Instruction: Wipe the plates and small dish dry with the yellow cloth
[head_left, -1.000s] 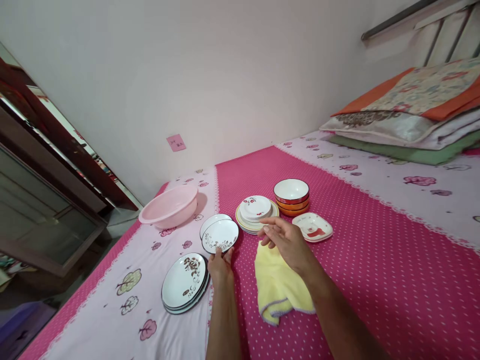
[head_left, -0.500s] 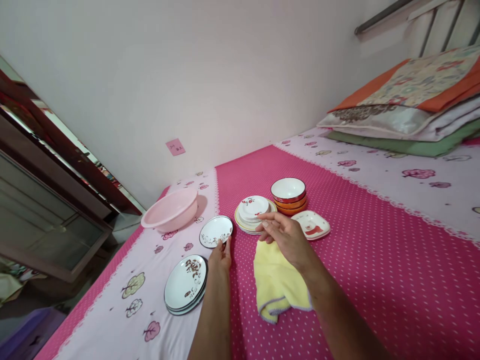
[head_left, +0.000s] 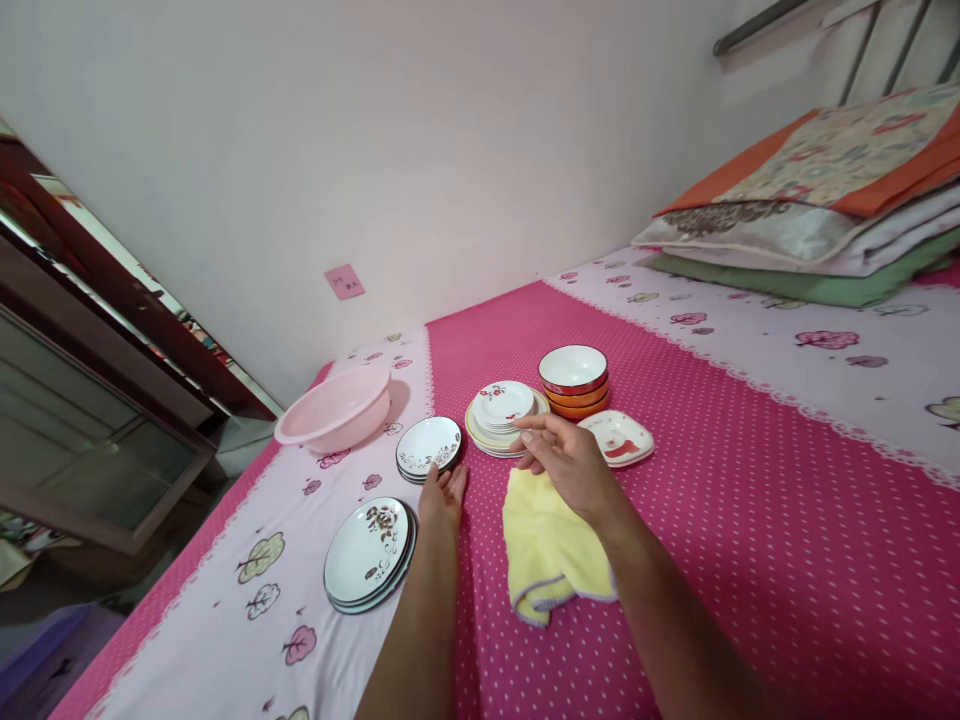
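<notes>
My left hand (head_left: 444, 492) is at the near edge of a stack of small white plates (head_left: 426, 442) with dark rims and brown flowers. Its fingers are spread, and the thumb is close to the top plate's rim; whether it touches is hard to tell. Closer to me lies a stack of larger plates (head_left: 360, 560) with the same pattern. My right hand (head_left: 566, 460) hovers, loosely bent and holding nothing, above a crumpled yellow cloth (head_left: 555, 555). Just beyond it are small white plates with red flowers (head_left: 501, 402), stacked on yellow-rimmed plates (head_left: 475, 432).
Several nested bowls (head_left: 574, 372), white inside and red or orange outside, stand behind squarish dishes with a red picture (head_left: 611, 432). A pink basin (head_left: 334, 412) sits at the left by the wall. Folded bedding (head_left: 810, 215) is piled at right on the bed's patterned sheet (head_left: 750, 520).
The small plate at my left hand was tilted in its fingers; it now lies level on its stack, and the fingers have opened. My right hand has barely moved.
</notes>
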